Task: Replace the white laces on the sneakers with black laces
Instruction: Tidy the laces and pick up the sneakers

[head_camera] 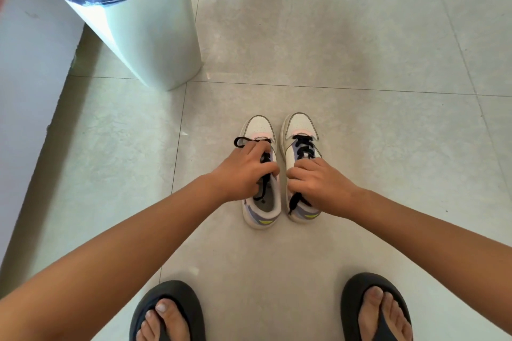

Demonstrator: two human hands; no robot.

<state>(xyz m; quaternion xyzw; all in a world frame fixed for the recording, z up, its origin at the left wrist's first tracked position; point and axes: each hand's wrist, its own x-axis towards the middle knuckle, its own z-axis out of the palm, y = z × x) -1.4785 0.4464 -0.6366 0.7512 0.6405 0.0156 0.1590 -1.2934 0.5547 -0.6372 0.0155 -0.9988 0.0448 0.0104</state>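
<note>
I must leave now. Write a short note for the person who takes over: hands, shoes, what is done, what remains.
Left hand grips the left sneaker at its tongue. Right hand grips the right sneaker.
Both stand side by side on the floor tiles, toes pointing away.
Done: black laces in both, no white lace visible.
Left: the loose loop and ends are not tied.

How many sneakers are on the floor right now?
2. The left sneaker sits under the left hand; the right sneaker stands beside it, under the right hand. Both show black laces.
</note>
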